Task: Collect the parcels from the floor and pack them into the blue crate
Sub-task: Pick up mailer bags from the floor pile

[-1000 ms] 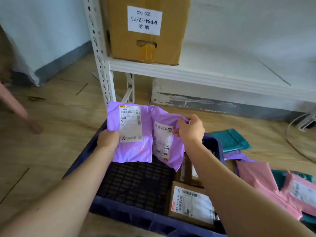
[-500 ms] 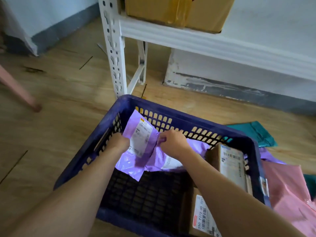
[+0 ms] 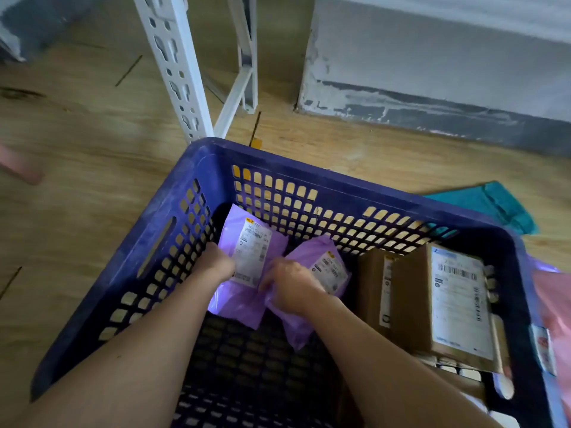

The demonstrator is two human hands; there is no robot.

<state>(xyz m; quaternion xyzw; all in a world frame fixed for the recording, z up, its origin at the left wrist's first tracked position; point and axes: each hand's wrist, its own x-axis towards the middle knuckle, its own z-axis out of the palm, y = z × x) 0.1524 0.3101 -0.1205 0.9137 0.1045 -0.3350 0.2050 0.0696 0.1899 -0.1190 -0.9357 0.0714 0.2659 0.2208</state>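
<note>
Head view: deep in the blue crate (image 3: 309,177), left hand (image 3: 216,267) curls round the left purple mailer (image 3: 250,251), right hand (image 3: 290,288) round the right purple mailer (image 3: 330,267). Placing seems nearly done; the next move calls for letting go, then fetching the teal mailer (image 3: 500,205) from the floor (image 3: 77,180).

The crate (image 3: 309,177) is blue plastic, matt and scuffed, with lattice walls. The left mailer (image 3: 234,304) and right mailer (image 3: 312,251) are thin, crinkled purple plastic film with a faint sheen. The box (image 3: 409,304) is matt brown cardboard with a white paper label (image 3: 460,304). The rack (image 3: 173,66) is white-painted metal, and the floor (image 3: 77,186) is smooth wood-grain planks.
</note>
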